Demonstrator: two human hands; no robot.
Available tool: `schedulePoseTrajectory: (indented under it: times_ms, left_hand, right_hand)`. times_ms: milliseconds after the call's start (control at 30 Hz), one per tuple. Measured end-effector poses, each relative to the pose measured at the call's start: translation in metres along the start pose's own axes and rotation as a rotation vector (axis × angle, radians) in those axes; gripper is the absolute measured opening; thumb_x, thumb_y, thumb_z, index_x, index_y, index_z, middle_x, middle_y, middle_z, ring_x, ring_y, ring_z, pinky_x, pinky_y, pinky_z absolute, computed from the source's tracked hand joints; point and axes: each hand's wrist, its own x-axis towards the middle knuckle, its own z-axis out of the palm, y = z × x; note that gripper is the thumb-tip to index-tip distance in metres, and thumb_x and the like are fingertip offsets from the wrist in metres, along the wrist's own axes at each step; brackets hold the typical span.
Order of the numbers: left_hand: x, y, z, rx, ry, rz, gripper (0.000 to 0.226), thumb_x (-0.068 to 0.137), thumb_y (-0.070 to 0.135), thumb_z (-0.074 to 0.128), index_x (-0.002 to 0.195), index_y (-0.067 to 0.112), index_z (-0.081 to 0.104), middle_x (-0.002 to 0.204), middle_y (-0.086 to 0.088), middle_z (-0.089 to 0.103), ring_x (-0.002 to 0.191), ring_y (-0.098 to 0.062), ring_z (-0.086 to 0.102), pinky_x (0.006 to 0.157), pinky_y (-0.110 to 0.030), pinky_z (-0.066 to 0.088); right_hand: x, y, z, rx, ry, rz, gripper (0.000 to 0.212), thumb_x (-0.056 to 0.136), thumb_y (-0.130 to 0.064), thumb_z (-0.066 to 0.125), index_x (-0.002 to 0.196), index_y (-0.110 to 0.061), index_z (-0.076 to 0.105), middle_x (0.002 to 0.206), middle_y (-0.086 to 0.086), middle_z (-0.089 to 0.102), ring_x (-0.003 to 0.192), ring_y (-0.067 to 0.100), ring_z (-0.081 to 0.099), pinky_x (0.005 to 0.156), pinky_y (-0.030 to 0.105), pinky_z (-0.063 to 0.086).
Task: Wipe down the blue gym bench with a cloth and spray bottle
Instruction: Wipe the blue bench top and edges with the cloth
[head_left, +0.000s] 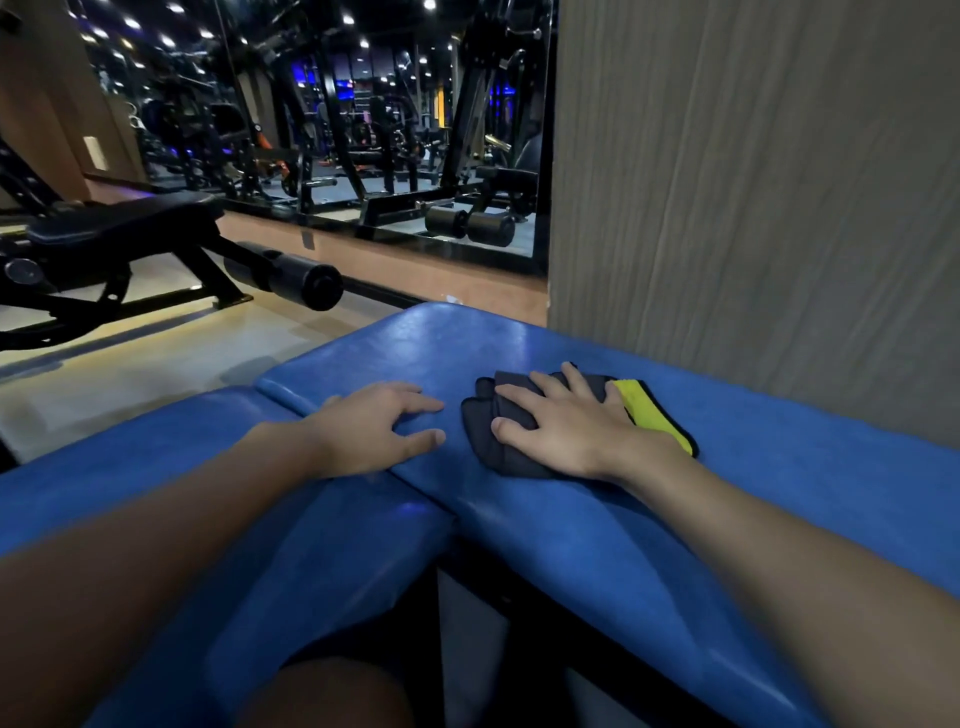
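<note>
your left hand (379, 426) lies flat and open on the blue gym bench (779, 493). your right hand (566, 426) presses with straight fingers on the folded cloth (498, 452), just beside it. you look to be mid-wipe. next, slide the cloth along the smooth, shiny padding. the cloth looks soft, dark grey with a yellow side. no spray bottle shows.

right hand (566, 431): mine, flat on dark-grey-and-yellow cloth (483, 421), fingers (519, 401) spread | left hand (374, 426): resting on blue counter (571, 519), just beside cloth
</note>
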Motion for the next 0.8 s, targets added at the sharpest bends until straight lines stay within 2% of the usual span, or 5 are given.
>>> schedulePoseTrajectory:
  times_ms: [100, 233, 500, 633, 800]
  left_hand:
    - [0.001, 0.022, 0.007, 0.027, -0.003, 0.053, 0.093, 0.064, 0.091, 0.029, 0.145, 0.048, 0.045, 0.157, 0.012, 0.036, 0.139, -0.011, 0.039, 0.113, -0.054, 0.032]
    - [0.002, 0.041, 0.012, 0.068, -0.034, 0.049, 0.075, 0.078, 0.087, 0.038, 0.143, 0.05, 0.043, 0.153, 0.015, 0.038, 0.142, -0.013, 0.034, 0.111, -0.06, 0.028]
    - [-0.001, 0.076, 0.023, 0.02, -0.037, 0.1, 0.095, 0.061, 0.099, 0.033, 0.142, 0.051, 0.043, 0.149, 0.019, 0.04, 0.142, -0.01, 0.033, 0.112, -0.064, 0.026]
    - [-0.006, 0.102, 0.033, 0.102, -0.075, 0.069, 0.07, 0.081, 0.086, 0.04, 0.144, 0.058, 0.033, 0.162, 0.009, 0.025, 0.153, -0.028, 0.014, 0.113, -0.07, 0.014]
    - [-0.005, 0.118, 0.036, 0.142, -0.118, -0.002, 0.073, 0.076, 0.092, 0.033, 0.143, 0.064, 0.022, 0.165, 0.003, 0.018, 0.152, -0.036, 0.009, 0.11, -0.076, 0.011]
  right_hand:
    - [-0.016, 0.014, 0.0, 0.003, 0.005, 0.022, 0.065, 0.089, -0.077, 0.022, 0.15, -0.055, 0.014, 0.167, -0.007, 0.005, 0.153, 0.024, -0.011, 0.116, 0.064, -0.003]
    - [-0.037, 0.032, -0.001, 0.005, 0.005, 0.051, 0.065, 0.089, -0.076, 0.021, 0.151, -0.056, 0.013, 0.167, -0.008, 0.003, 0.153, 0.023, -0.012, 0.116, 0.064, -0.003]
    - [-0.083, 0.068, -0.002, 0.012, 0.024, 0.117, 0.065, 0.089, -0.076, 0.019, 0.151, -0.055, 0.012, 0.167, -0.008, 0.003, 0.153, 0.022, -0.013, 0.117, 0.063, -0.004]
    - [-0.113, 0.083, -0.004, -0.001, 0.005, 0.169, 0.065, 0.089, -0.076, 0.017, 0.151, -0.056, 0.009, 0.167, -0.01, 0.001, 0.152, 0.02, -0.014, 0.118, 0.062, -0.004]
    - [-0.138, 0.088, -0.017, -0.053, -0.04, 0.225, 0.068, 0.089, -0.079, 0.017, 0.152, -0.053, 0.01, 0.167, -0.008, 0.002, 0.153, 0.024, -0.012, 0.116, 0.065, -0.004]
